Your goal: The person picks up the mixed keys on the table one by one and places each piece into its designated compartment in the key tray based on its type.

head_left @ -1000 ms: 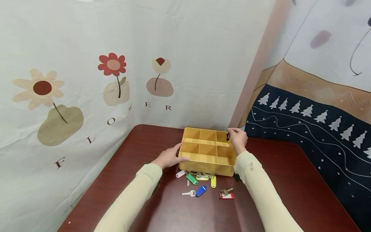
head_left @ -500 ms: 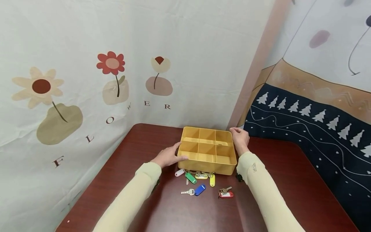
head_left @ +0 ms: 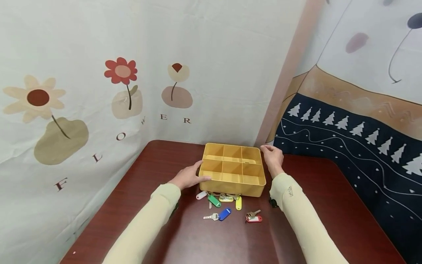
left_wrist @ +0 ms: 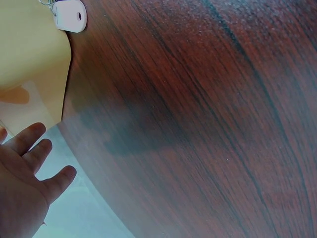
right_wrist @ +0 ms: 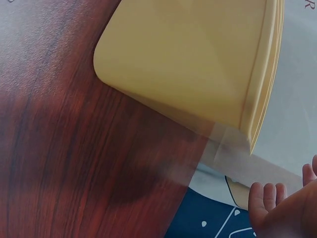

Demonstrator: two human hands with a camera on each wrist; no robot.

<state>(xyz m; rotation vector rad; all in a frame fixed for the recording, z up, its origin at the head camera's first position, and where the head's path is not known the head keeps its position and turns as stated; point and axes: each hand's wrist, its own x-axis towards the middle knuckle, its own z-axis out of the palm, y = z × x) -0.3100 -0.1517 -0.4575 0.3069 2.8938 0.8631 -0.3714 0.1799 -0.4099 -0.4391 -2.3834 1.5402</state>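
A yellow divided storage box (head_left: 232,187) with several compartments stands on the table in the head view. My left hand (head_left: 188,177) rests at its left side, thumb along the front rim and fingers extended. The left wrist view shows that hand (left_wrist: 25,183) with spread fingers. Beside the box's back right corner is my right hand (head_left: 273,157), loosely bent and apart from the rim. In the right wrist view, nothing shows in that hand (right_wrist: 277,208). A small dark mark (head_left: 246,162) shows in the back right compartment; too small to identify.
In front of the box lie keys with coloured tags: a white tag (head_left: 202,195), a green tag (head_left: 214,200), two yellow tags (head_left: 238,203), a blue tag (head_left: 225,214) and a red tag (head_left: 254,219). Printed curtains (head_left: 224,73) hang behind the brown table (head_left: 313,190).
A black tag hung from my right fingers over the back right compartment; it no longer shows there. The right hand has drawn outward past the rim. My left hand has stayed at the box.
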